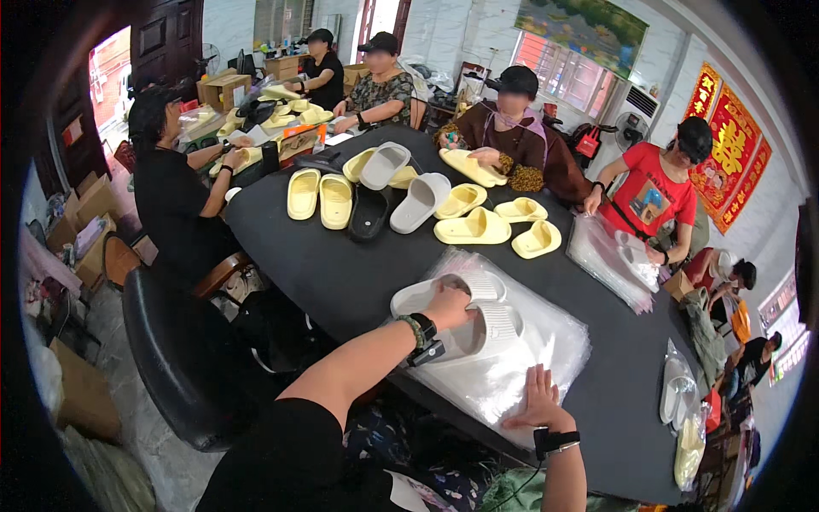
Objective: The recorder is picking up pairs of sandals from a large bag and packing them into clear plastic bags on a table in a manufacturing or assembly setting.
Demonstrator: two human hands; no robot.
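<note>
A pair of light grey slide slippers [497, 329] lies side by side on a stack of clear plastic bags [559, 346] at the table's near side. My left hand [450, 305] grips the pair near the straps, its fingertips partly hidden at the shoes. My right hand [540, 399] rests flat on the near right part of the bags, fingers stretched out and holding nothing. Just beyond the stack are a grey slipper [421, 203], a black slipper [368, 213] and several yellow slippers [473, 227].
The black table [614, 375] runs away from me. Across it, one person [512, 128] handles a yellow slipper; at the right, another [661, 188] handles bagged slippers [636, 256]. More bagged slippers [680, 397] lie at the right edge. A black chair [183, 358] stands at my left.
</note>
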